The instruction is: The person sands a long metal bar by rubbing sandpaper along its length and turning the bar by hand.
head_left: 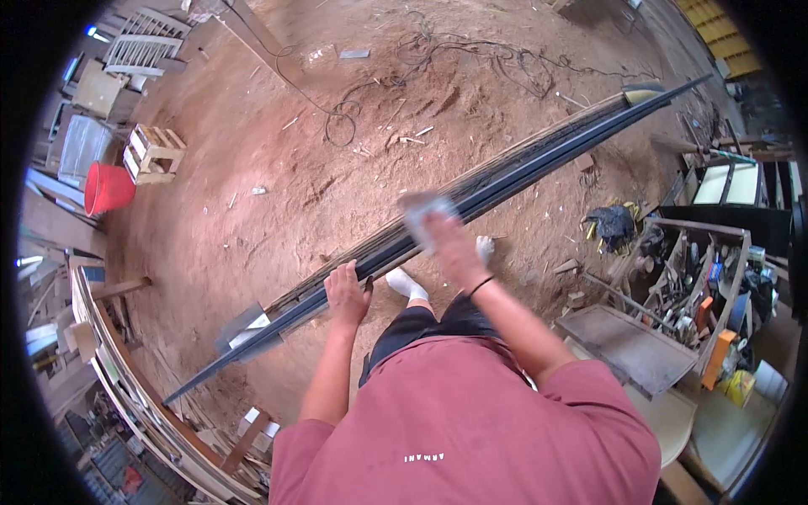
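Note:
A long, narrow dark strip (539,171) runs diagonally in front of me, lying along a rough brown wooden beam (471,179). My left hand (347,295) has its fingers curled over the strip, with the thumb on the near side. Further along to the right, my right hand (454,252) presses a whitish-grey pad (427,220) against the strip. Motion blurs the pad and the fingertips, so its exact kind cannot be made out. A pale support (251,330) shows under the strip's left end.
Reddish sawdust covers the floor (278,202), with cables (513,63) across the back. A red bucket (109,188) stands beside a wooden crate (154,154) at left. To the right are a black plastic bag (616,225) and a wooden box (741,240) of tools.

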`<action>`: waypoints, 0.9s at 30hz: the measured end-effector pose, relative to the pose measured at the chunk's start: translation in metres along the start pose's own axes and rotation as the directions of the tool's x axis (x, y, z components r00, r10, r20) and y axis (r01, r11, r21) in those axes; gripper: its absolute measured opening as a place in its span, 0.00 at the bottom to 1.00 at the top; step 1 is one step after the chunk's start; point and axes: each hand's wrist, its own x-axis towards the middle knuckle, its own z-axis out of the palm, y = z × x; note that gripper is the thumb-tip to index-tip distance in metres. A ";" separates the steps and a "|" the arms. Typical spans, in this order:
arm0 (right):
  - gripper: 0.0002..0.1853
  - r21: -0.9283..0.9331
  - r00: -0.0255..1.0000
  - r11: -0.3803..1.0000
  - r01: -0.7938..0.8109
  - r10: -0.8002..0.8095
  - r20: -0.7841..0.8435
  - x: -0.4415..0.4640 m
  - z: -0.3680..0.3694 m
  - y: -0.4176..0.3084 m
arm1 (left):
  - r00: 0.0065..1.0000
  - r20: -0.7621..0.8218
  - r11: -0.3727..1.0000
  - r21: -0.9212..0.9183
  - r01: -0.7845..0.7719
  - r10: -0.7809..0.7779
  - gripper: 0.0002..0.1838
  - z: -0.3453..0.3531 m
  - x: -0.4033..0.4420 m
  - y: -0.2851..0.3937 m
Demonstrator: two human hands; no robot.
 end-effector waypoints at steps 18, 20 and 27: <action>0.42 0.333 0.898 0.867 -0.372 0.427 -0.109 -0.003 -0.005 0.069 | 1.000 -0.007 1.000 0.007 -0.023 0.023 0.24 -0.004 0.002 0.002; 0.45 0.258 0.881 0.876 -0.409 0.452 -0.139 -0.010 0.009 0.115 | 1.000 -0.006 0.999 0.022 -0.024 0.024 0.24 -0.004 0.001 0.003; 0.39 0.199 0.998 0.980 -0.016 0.027 -0.054 0.006 0.000 -0.127 | 1.000 -0.001 0.999 0.050 -0.019 0.019 0.25 -0.001 -0.002 0.001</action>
